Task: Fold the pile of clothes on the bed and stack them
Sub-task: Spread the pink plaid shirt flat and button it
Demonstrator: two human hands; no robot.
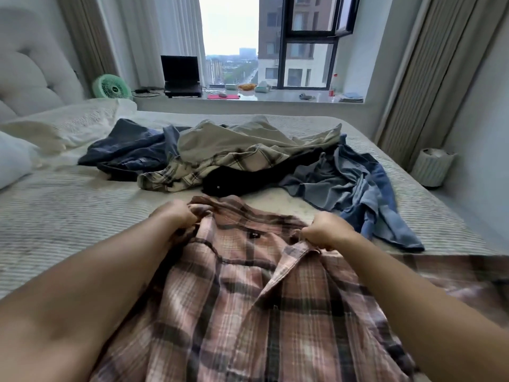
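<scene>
left grip: left hand (176,216) curled tight, pinching the collar end of the pink plaid shirt (248,307)
right grip: right hand (327,230) same deal, fingers closed on the other collar end
shirt: spread front-up on the bed (55,216), placket open, nearest the camera
pile: unfolded clothes (234,153) heaped just beyond, no stack yet
step: squaring up the first shirt
next: probably smoothing flat, then folding sides in
</scene>
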